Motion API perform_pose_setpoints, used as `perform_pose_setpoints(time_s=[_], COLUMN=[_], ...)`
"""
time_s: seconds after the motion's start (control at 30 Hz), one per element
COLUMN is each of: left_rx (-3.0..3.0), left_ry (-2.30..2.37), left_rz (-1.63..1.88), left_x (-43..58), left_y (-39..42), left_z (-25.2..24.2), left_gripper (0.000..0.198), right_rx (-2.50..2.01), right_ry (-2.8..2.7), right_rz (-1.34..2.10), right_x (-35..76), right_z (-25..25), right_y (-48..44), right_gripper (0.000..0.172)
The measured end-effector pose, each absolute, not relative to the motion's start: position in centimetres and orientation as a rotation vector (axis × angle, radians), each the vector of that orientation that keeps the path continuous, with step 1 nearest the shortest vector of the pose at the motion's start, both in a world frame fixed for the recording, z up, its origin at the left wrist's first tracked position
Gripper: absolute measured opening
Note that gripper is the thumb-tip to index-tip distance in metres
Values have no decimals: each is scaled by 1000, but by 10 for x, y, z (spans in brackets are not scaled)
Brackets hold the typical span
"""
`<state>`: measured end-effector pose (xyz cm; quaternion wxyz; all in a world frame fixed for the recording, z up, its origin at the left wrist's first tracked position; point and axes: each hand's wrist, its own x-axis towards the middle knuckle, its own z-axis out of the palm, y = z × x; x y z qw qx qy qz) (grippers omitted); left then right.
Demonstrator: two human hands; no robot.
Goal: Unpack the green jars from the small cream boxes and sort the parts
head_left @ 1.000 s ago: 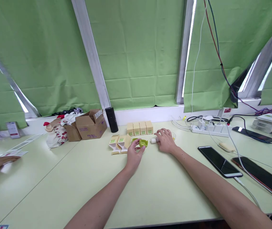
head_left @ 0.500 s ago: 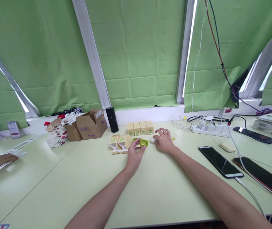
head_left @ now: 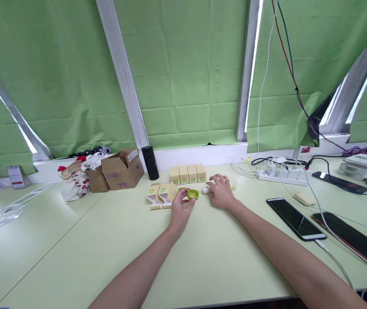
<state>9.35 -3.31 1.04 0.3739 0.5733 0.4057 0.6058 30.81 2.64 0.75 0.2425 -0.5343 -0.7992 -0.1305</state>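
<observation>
While your left hand point(head_left: 181, 208) pinches the green case point(head_left: 193, 195) between thumb and fingers, just below the middle of the frame, your right hand point(head_left: 221, 193) arches over a white tube point(head_left: 206, 190) a little further right. The green case sits at the left hand's fingertips, its hollow facing up; more green shows behind those fingers, but you can't make out its shape from here.

The relation that counts is the gap between these two: the white tube lies directly right of the green case, near it but not touching, at almost the same height in the frame. Its long axis seems to run left to right — the bare end points at the case, and the rest is hidden under your fingers. Your right hand is the nearer one to the tube, with its fingers bent down against it; whether they grip it or only rest on it, you cannot tell.

Just beyond that hand, to its right, a clear dish point(head_left: 234, 186) with something yellow in it is partly covered. Left of the green case, two open boxes point(head_left: 161, 195) lie side by side on the table point(head_left: 209, 253) — and behind, four small boxes point(head_left: 188, 174) stand in a row near the wall.
</observation>
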Motion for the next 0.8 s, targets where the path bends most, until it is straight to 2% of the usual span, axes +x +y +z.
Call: perform_pose_setpoints(time_s=[0.1,0.2,0.27,0.37,0.47,0.53,0.67,0.8], left_rx=[1458,1456,1461,1484,1511,1517,1502,1509], left_ry=[1004,983,964,931,913,906,873,821], left_rz=[1553,1565,1574,1579,1557,1532,1482,1432], left_x=[94,94,95,96,97,97,100,104], left_y=[-35,-39,-41,-44,-47,-48,-53,-55], left_z=[13,17,19,20,21,22,22,19], left_gripper=[44,44,44,43,43,44,47,46], right_rx=[-1421,-1330,-1380,-1421,-1309,-1203,-1058,-944], right_ry=[-2108,-2195,-2205,-2069,-1862,-1732,-1628,-1684], right_rz=[-357,-231,-7,381,572,574,479,389], right_x=[302,287,273,255,247,247,252,255], right_z=[13,18,18,11,2,-2,-3,0], right_y=[7,-22,-40,-55,-57,-55,-54,-57], right_gripper=[44,21,12,14,15,19,42,50])
